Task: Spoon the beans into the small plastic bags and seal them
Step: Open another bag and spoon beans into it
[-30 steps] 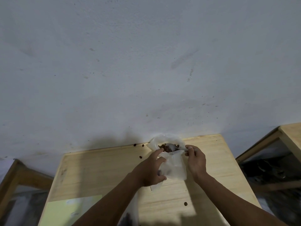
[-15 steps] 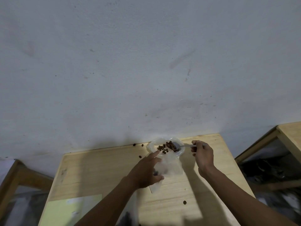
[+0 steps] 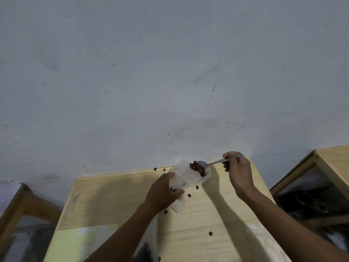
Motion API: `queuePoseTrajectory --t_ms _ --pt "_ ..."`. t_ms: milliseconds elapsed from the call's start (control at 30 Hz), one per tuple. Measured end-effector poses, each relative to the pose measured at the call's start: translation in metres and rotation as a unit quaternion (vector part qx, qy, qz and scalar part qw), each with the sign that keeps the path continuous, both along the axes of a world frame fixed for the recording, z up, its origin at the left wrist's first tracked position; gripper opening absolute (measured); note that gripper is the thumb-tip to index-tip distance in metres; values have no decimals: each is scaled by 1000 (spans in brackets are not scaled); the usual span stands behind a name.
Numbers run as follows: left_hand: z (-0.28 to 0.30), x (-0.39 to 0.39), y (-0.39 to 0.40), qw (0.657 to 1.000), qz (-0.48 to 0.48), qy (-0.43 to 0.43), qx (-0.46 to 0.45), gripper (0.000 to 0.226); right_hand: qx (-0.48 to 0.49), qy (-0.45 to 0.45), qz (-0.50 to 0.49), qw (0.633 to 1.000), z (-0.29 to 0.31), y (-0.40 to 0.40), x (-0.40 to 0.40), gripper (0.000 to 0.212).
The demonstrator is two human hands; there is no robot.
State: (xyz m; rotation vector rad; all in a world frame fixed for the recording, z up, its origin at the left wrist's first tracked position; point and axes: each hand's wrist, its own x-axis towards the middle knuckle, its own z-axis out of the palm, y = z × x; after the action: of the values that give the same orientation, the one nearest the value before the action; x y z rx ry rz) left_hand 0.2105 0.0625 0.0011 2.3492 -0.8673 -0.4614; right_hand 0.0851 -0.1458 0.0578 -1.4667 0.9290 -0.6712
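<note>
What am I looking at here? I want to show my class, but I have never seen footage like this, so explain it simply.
No machine: a camera worn on a person's head looks forward and down at their two bare hands. The left hand grips a small plastic bag above a wooden table. The right hand holds a metal spoon, tipping brown beans into the bag's mouth. Several loose beans lie scattered on the table, and a pale yellow sheet lies near its front.
</note>
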Motion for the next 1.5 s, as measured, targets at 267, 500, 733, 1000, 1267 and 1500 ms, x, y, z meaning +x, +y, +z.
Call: queuePoseTrajectory --t_ms 267,500,733,1000,1267,1500 --pt "12 -6 -1 1000 15 9 -25 71 -144 28 164 976 20 24 0 23" --pt "7 -9 17 997 57 26 -53 74 -163 -33 124 978 30 15 1 18" --pt "0 -13 38 992 106 27 -70 72 16 -28 -5 999 -19 -9 -17 10" --pt "8 -5 42 989 125 22 -81 73 90 102 44 990 -89 -7 -39 18" --pt "15 -3 35 988 120 23 -91 78 88 168 59 980 -110 -9 -52 16" --pt "14 -3 32 988 116 29 -98 79 39 292 102 950 -118 -14 -60 52"
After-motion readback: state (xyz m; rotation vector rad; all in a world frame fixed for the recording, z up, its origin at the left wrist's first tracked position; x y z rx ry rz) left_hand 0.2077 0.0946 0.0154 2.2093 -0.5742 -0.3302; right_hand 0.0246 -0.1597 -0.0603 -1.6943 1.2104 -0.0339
